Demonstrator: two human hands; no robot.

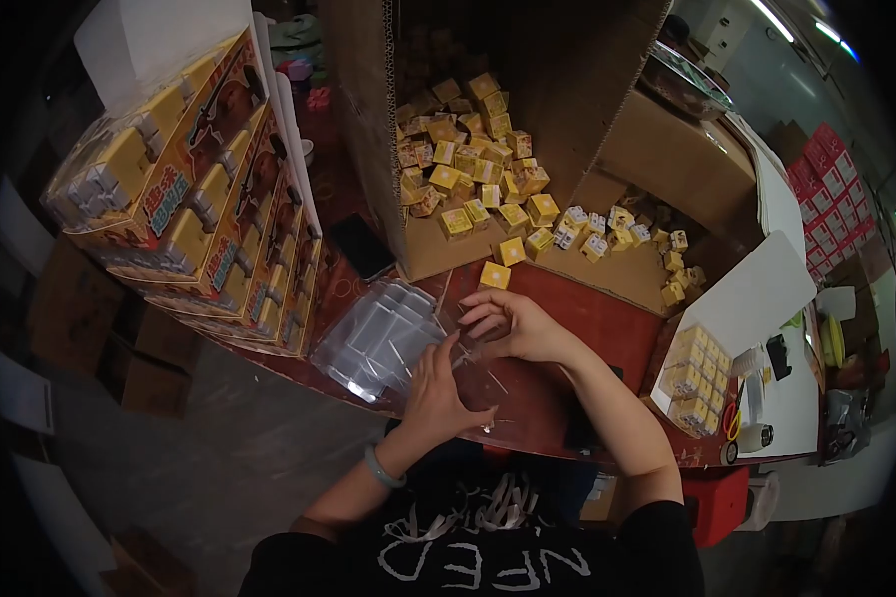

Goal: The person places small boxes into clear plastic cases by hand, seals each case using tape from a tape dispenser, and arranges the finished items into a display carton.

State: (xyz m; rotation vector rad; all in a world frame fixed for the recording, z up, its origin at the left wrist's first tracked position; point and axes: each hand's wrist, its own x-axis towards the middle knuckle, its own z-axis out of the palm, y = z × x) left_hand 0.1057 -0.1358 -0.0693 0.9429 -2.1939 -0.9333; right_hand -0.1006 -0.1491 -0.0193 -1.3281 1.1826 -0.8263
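Observation:
Both hands are over the front of the red table, around a clear plastic box [480, 376] whose edges catch the light. My left hand [433, 391], with a bracelet at the wrist, has its thumb spread from its fingers along the near left side of the box. On the far right side, my right hand [513, 326] has curled fingers touching the clear plastic. Beside my left hand lies a pile of clear plastic boxes [376, 333]. Small yellow boxes [495, 276] sit just beyond my right hand.
A large open carton [443, 254] holds many small yellow boxes. Stacked display trays [184, 214] stand at the left, near a dark phone [361, 247]. At the right are a filled clear pack [697, 373], scissors [732, 420] and a tape roll [730, 453].

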